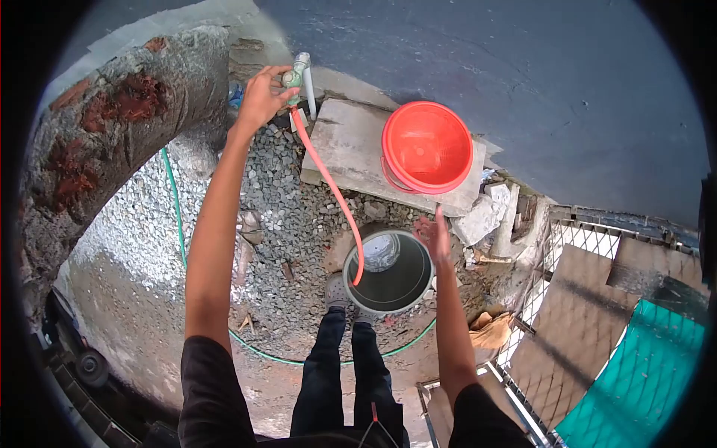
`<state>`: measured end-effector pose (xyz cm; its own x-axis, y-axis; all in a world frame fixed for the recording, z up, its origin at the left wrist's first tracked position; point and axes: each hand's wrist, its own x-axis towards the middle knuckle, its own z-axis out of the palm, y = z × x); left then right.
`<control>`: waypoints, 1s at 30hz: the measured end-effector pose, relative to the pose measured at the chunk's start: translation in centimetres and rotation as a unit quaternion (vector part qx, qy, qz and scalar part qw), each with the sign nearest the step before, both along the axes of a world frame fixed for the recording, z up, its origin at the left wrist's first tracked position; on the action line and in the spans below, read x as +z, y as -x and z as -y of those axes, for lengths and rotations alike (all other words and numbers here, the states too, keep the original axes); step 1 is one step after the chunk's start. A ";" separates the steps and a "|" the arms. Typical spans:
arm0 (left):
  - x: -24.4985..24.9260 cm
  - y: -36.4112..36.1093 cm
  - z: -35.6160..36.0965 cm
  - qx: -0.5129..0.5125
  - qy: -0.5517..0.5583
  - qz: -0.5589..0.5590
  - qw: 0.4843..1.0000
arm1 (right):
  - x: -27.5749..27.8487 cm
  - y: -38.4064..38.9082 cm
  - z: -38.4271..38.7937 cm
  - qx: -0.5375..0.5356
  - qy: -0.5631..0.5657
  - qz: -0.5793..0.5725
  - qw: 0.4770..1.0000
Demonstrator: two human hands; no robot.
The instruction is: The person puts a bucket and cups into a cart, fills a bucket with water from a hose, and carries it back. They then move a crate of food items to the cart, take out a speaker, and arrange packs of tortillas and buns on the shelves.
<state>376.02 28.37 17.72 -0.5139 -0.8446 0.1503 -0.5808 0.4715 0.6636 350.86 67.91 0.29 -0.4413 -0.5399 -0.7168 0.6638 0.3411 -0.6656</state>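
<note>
My left hand has its fingers around the green tap on a white pipe by the wall. A pink hose runs from the tap down into the grey bucket, its end inside the rim. The grey bucket stands on the ground before my feet, with a pale round patch showing inside. Beside its upper right rim, my right hand is held with fingers extended. Above that hand, a red bucket rests on a concrete slab.
A thick tree trunk curves across the upper left. Gravel covers the ground, crossed by a thin green hose. At the right are a metal grille, brown boards and a teal sheet. Broken concrete lies beside the slab.
</note>
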 end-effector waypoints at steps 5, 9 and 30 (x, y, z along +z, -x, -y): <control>1.3 -0.7 0.3 -0.114 0.026 0.028 0.993 | 1.2 1.5 8.0 0.021 0.038 0.038 0.998; 1.1 0.0 1.1 -0.117 0.198 0.223 0.947 | 1.0 1.6 9.2 -0.025 0.086 0.090 0.992; -25.1 -4.9 -26.8 0.281 -0.322 -0.045 0.903 | 10.7 6.0 -2.9 -0.020 -0.098 -0.334 0.937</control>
